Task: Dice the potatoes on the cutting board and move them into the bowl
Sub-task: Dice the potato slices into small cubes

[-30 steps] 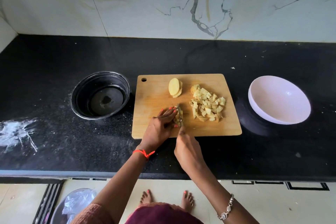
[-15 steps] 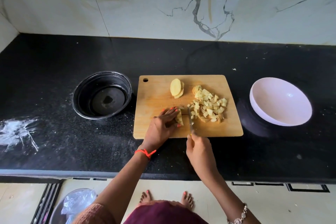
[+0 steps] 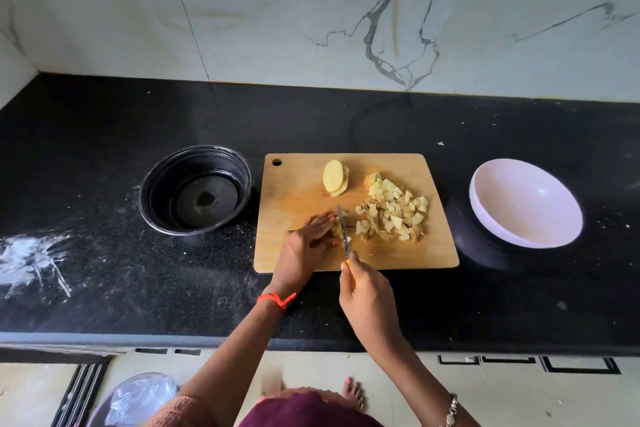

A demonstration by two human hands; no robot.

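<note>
Here the wooden cutting board (image 3: 298,184) lies in the middle of the black table (image 3: 104,121), in front of a marble-patterned wall. The left hand (image 3: 308,239) rests on the board's near half with its fingers fairly straight, pressing down on a small potato piece (image 3: 336,230) that is mostly hidden beneath them. The right hand (image 3: 369,298) is curled round the yellow handle of a knife (image 3: 343,227), whose narrow blade points away from the person and stands just beside the left fingertips, against the held piece. To the right of the blade a loose pile of diced potato (image 3: 394,211) spreads over the board's right half. Near the far edge lies a short stack of potato slices (image 3: 334,177), apart from the pile. A white bowl (image 3: 526,204) sits on the table to the right of the board, tilted, with nothing in it. A black bowl (image 3: 195,189) stands just left of the board. A red thread (image 3: 277,298) circles the left wrist, and a white powdery smear (image 3: 31,256) marks the table's far left.
</note>
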